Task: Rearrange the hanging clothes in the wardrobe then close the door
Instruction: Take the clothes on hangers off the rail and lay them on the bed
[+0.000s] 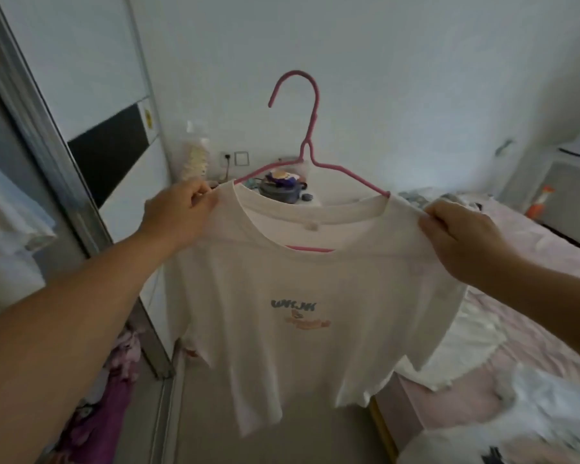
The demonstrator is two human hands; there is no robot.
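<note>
Head view, white T-shirt (302, 296) on pink hanger (310, 128), left hand (178, 212) and right hand (459, 239) apparently pinching its shoulders

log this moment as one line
left hand: pinches t-shirt shoulder | right hand: grips other shoulder | pink hanger: inside shirt, hook free

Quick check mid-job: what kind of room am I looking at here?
Most likely a bedroom: a bed with pink bedding on the right, a sliding wardrobe door on the left, and a cluttered bedside table against the far wall.
</note>
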